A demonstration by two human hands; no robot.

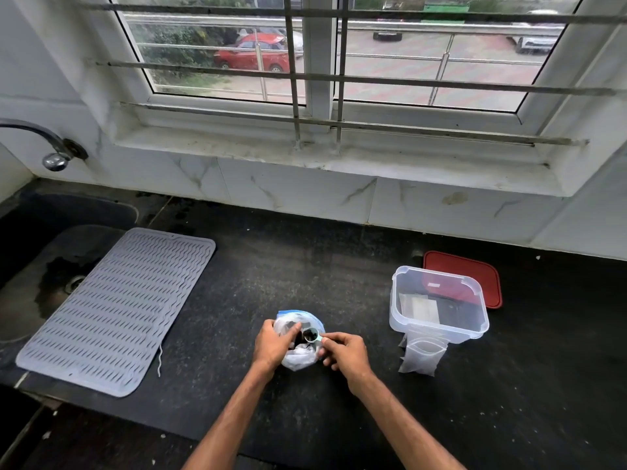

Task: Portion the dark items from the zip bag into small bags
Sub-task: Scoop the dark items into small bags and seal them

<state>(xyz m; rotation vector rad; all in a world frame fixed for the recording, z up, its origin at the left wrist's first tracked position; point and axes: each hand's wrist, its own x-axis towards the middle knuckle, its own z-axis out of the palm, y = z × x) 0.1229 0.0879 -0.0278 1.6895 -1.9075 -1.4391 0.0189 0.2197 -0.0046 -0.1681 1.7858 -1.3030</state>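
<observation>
Black speckled tabletop (305, 266) runs under a barred window, and near its front edge we see the zip bag (298, 359) standing with its mouth open. Our left hand (271, 344) curls round the bag's side, thumb at the rim. Our right hand (344, 352) pinches the handle of a small teal scoop (310, 334), whose bowl sits in the mouth above the dark items (298, 339) (too small to identify). To the right, small bags (422, 357) lean against a clear container (393, 300).
</observation>
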